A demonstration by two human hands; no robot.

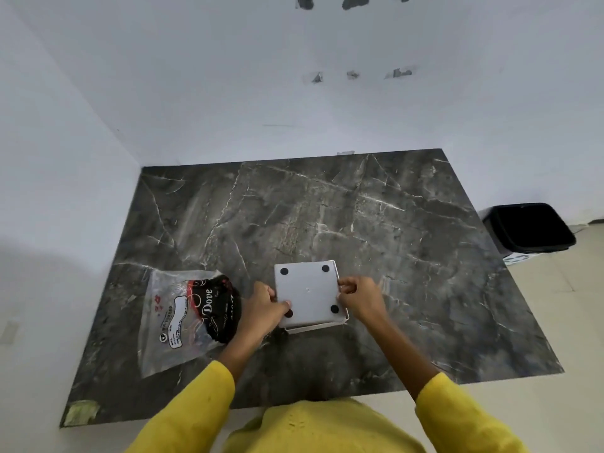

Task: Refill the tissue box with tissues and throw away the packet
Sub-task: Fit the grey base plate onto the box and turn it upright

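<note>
A square white tissue box [309, 291] lies upside down near the front middle of the dark marble table [327, 207], its flat base with black round feet facing up. My left hand [263, 310] grips its left edge, thumb on the base. My right hand [358, 297] pinches its right edge. Left of the box lies a clear plastic packet [183, 318] with a black and red "Dove" label; it touches my left wrist area. Whether the packet holds tissues I cannot tell.
A black-lined waste bin [529, 228] stands on the floor past the table's right edge. White walls close the table's far side and left side. A scrap of greenish tape [80, 413] sticks to the table's front left corner.
</note>
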